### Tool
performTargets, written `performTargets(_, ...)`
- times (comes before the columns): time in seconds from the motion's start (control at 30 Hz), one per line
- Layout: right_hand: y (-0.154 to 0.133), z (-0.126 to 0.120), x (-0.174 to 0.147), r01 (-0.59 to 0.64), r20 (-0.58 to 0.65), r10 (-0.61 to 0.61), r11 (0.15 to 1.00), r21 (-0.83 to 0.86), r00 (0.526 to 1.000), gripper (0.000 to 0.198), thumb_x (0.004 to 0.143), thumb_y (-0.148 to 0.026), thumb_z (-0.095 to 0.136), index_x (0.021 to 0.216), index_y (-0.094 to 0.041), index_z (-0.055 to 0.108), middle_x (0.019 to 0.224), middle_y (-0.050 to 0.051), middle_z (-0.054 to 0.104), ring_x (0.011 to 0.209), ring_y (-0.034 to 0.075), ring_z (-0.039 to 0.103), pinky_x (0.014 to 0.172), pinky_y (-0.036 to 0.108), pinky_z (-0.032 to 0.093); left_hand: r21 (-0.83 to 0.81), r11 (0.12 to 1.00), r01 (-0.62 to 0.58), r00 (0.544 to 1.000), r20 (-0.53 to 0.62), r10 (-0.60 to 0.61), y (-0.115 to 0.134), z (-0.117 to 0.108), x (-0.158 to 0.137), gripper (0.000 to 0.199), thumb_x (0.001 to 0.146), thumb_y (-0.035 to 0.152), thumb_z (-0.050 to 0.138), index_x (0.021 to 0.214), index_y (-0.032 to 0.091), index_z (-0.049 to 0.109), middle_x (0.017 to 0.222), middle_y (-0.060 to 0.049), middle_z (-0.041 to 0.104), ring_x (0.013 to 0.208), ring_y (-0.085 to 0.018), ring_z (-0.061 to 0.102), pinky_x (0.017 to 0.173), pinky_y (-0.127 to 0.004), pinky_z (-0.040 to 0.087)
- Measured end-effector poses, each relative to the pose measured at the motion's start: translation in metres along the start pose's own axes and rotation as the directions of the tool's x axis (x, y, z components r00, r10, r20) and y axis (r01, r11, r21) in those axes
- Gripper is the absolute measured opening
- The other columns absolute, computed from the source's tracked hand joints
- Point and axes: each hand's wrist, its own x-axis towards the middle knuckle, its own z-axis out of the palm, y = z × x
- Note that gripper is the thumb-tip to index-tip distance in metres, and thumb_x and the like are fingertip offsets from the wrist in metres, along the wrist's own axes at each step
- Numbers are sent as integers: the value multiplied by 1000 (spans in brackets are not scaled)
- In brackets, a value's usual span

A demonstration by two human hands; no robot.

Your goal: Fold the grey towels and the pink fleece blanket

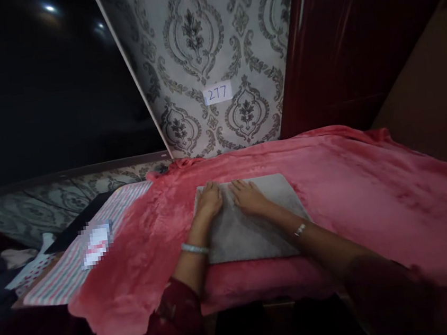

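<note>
A flat grey cloth point(250, 234), roughly rectangular, lies spread on a pink plush blanket point(369, 189). My left hand point(210, 200) rests palm down near the cloth's far left corner, fingers stretched forward. Close to its right, my right hand point(247, 198) also presses flat on the cloth near the far edge, fingers extended. A narrow strip of cloth shows between the two hands. Neither hand grips anything. My forearms cover part of the cloth's left and right sides.
Left of the blanket lies a striped cloth point(55, 281) with a blurred-out item point(96, 246) on it. A large dark screen point(47, 90) stands at the back left. Patterned wallpaper bears a paper marked 277 point(218, 92). A dark red cabinet point(334, 44) rises at the back right.
</note>
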Motion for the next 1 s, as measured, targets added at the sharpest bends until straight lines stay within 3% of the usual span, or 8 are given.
performTargets(0.1,-2,14,21,-11,9,11,1000,9,1000,58,100,-27,33,156,-12,36,163,15,30,151,28,27,120,55,22,52,998,39,999,24,-41,-4,14,17,51,100,26,35,147,14,49,158,-18,42,149,-31,34,120,-62,26)
performTargets(0.23,25,25,15,-54,-20,54,999,3,998,62,103,-42,32,157,-12,36,163,15,29,151,28,25,122,51,19,92,996,13,1000,11,-14,-16,32,18,53,100,30,31,149,15,47,158,-18,41,150,-32,32,119,-65,25)
performTargets(0.43,95,18,-15,-340,-58,337,939,-47,940,67,102,-47,31,154,-6,38,161,19,33,150,32,27,119,53,23,68,998,11,1000,9,-12,-19,36,24,56,99,32,31,149,15,48,158,-19,41,149,-33,35,118,-66,27)
performTargets(0.57,119,21,-33,-466,-59,467,885,30,883,68,102,-47,26,158,-8,31,164,18,26,151,31,26,118,52,26,62,998,15,1000,18,-16,-17,34,24,56,99,31,31,149,14,47,158,-18,40,150,-32,33,119,-64,25)
performTargets(0.77,127,20,-43,-480,-45,483,875,65,874,65,104,-40,26,158,-6,28,163,19,30,150,29,29,120,46,26,54,998,27,1000,1,-27,-15,35,20,54,99,30,32,149,15,47,159,-18,41,150,-31,32,120,-63,23)
performTargets(0.87,123,10,-40,-520,-15,522,852,67,853,65,103,-41,27,157,-6,30,163,21,27,150,32,27,118,51,28,-11,999,39,998,-40,-40,-17,38,20,52,98,29,37,146,15,51,157,-17,43,149,-31,34,121,-62,21)
performTargets(0.93,110,2,-35,-503,-78,505,863,48,860,64,102,-40,27,156,-5,32,163,24,24,151,36,24,116,58,28,-171,984,44,993,-102,-62,-22,41,22,49,96,27,43,142,17,56,154,-15,49,147,-29,39,123,-59,20)
performTargets(1.0,82,-4,-27,-397,-153,394,918,10,906,62,101,-33,29,156,-5,33,164,23,22,152,36,22,116,60,26,-403,915,27,974,-196,-115,-30,43,26,47,95,24,42,139,19,60,148,-12,56,143,-25,45,123,-54,25)
